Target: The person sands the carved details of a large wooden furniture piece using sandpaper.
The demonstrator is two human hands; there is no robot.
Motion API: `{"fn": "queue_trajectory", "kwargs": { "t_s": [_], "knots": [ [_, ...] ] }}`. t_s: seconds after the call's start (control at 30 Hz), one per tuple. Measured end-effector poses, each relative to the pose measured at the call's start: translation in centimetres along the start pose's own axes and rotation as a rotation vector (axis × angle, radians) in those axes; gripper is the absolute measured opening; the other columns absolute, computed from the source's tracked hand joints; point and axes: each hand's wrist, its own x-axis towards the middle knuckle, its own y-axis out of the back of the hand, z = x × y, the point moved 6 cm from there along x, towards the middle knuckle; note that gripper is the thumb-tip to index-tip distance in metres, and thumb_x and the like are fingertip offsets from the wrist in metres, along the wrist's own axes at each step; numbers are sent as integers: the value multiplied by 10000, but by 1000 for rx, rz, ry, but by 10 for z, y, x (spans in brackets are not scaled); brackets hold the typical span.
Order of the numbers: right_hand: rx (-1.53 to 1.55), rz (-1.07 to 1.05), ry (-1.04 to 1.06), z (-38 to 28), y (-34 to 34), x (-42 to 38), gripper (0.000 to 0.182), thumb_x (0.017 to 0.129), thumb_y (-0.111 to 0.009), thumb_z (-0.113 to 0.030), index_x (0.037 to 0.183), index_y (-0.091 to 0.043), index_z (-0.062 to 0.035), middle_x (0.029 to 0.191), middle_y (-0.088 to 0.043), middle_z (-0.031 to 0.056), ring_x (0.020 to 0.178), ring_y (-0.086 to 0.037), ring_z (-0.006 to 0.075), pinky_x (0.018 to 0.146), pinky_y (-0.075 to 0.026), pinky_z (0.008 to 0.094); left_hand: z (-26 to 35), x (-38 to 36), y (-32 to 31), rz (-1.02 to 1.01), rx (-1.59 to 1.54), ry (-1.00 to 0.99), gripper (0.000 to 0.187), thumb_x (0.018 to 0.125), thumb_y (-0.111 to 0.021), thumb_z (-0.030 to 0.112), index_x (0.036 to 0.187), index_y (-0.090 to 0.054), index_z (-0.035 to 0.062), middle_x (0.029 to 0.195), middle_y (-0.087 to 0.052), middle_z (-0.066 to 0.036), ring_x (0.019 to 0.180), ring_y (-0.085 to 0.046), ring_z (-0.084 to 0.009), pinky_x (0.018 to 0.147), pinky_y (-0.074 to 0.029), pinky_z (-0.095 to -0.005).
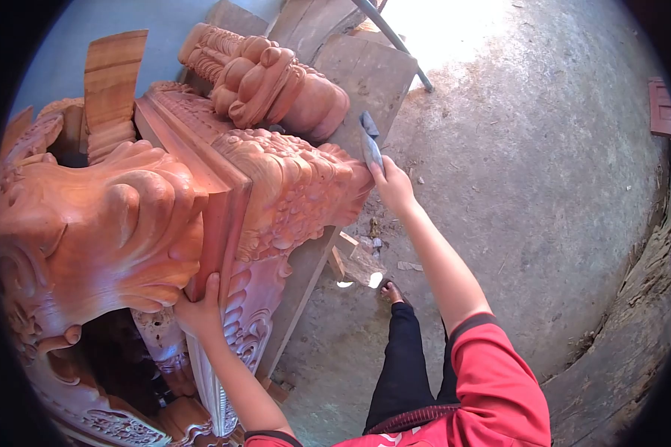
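My right hand [392, 186] pinches a folded grey sheet, like sandpaper [370, 143], just past the end of a carved wooden block [291, 186]. Dense raised carving covers that block's reddish-brown side. Low on the left, my left hand [200, 311] grips the corner of the carved wooden furniture [227, 231], its thumb pressed up along the smooth moulding. The other left fingers are mostly hidden at the edge. Beside that hand bulges a large scrolled leaf carving [119, 231].
A rounded carved piece [276, 89] lies on top at the back, near a grey board [369, 74]. An upright wood offcut [114, 74] stands at the upper left. Wood scraps [358, 261] litter the concrete floor [529, 201] by my foot. A metal pole [395, 41] leans at the top.
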Motion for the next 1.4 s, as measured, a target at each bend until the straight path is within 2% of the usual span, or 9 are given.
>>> {"fn": "queue_trajectory", "kwargs": {
  "t_s": [0.07,0.17,0.37,0.67,0.9,1.1,1.17,1.3,1.4],
  "knots": [
    [-4,2,-6,-1,-6,6,320,897,-427,-327,1048,-513,-58,873,-604,239,862,-561,422,733,-431,472,-6,1,1,113,27,-40,765,572,-742,522,1051,-580,-52,942,-621,-237,867,-598,-385,729,-469,-433],
    [8,18,-27,0,-11,-1,322,899,-425,-327,1050,-514,-56,893,-607,230,877,-561,416,737,-432,470,-6,2,1,106,76,-38,789,561,-731,562,1039,-585,-49,939,-619,-240,867,-596,-388,729,-470,-441],
    [349,101,-20,-11,-12,-32,303,900,-451,-285,1090,-526,-62,955,-604,214,920,-583,352,780,-438,401,3,1,5,-86,79,103,729,625,-699,536,1095,-566,-6,980,-609,-231,889,-591,-377,744,-459,-431],
    [617,98,46,-43,-18,-80,380,925,-424,-187,1247,-437,15,1180,-523,140,1109,-468,204,933,-357,317,7,-2,12,137,43,-73,653,599,-669,617,923,-608,53,883,-628,-167,806,-607,-346,654,-482,-436],
    [584,249,442,-171,2,-103,394,935,-422,-204,1258,-399,21,1171,-505,136,1053,-469,180,927,-350,300,-1,0,14,103,-30,-132,663,605,-630,656,856,-588,43,821,-631,-167,762,-614,-354,651,-486,-438],
    [413,348,305,-142,-11,-87,318,928,-410,-199,1149,-466,22,1030,-546,130,938,-497,189,847,-384,316,-2,5,13,-47,-7,-134,645,628,-638,608,915,-579,34,887,-624,-150,860,-608,-291,712,-491,-404],
    [274,352,345,-171,8,-79,287,899,-415,-168,1086,-497,33,912,-583,197,845,-555,307,787,-415,357,-6,9,8,-89,-32,-122,665,632,-640,608,946,-566,26,914,-616,-171,869,-603,-310,718,-487,-411],
    [300,217,432,-212,23,-77,251,891,-438,-142,1052,-509,37,917,-581,171,849,-538,231,781,-413,332,-2,13,15,-165,-159,-165,664,656,-661,559,1010,-541,11,957,-597,-199,916,-580,-347,768,-468,-418],
    [404,141,388,-186,25,-84,268,903,-431,-153,1073,-507,40,949,-572,124,863,-526,203,783,-415,321,-6,14,8,-101,-171,-224,672,654,-648,581,989,-553,6,919,-611,-167,863,-597,-326,714,-480,-426]
  ]
}}
